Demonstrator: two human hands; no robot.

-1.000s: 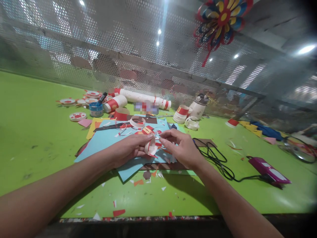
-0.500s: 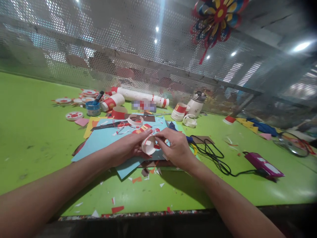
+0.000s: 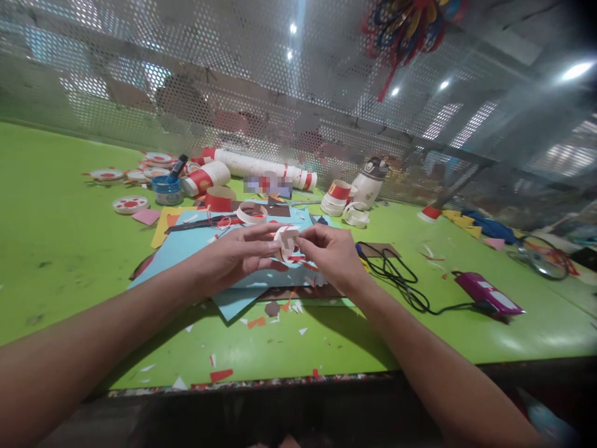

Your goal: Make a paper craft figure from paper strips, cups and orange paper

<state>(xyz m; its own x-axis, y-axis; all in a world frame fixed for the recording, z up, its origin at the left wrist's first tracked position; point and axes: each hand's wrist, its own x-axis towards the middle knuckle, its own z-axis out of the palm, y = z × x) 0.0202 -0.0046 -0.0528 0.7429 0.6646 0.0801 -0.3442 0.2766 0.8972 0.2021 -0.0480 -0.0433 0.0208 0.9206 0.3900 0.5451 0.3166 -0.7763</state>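
Observation:
Between both hands, above the blue paper (image 3: pixel 180 249), is a small white cut paper cup piece (image 3: pixel 284 244) with red strips at its edge. My left hand (image 3: pixel 228 258) grips its left side between thumb and fingers. On the right side, the closed fingertips of my right hand (image 3: pixel 332 254) pinch its edge. A cut white paper ring (image 3: pixel 252 214) and a red paper ring (image 3: pixel 221 199) lie just beyond the hands. Near them sits a dark-bladed tool (image 3: pixel 196 224), possibly scissors, partly covered.
Behind are a blue jar (image 3: pixel 166 190), a red-and-white paper cup (image 3: pixel 208 178), a long stack of cups (image 3: pixel 256 171) and a bottle (image 3: pixel 372 183). To the right, a black cord (image 3: pixel 396 280) runs to a purple box (image 3: pixel 487 292). Paper scraps (image 3: pixel 221 375) litter the table's front.
The cup piece has been raised slightly and turned in my hands. My left fingers have shifted around it, and the right hand has moved up a little. The camera view has tilted down.

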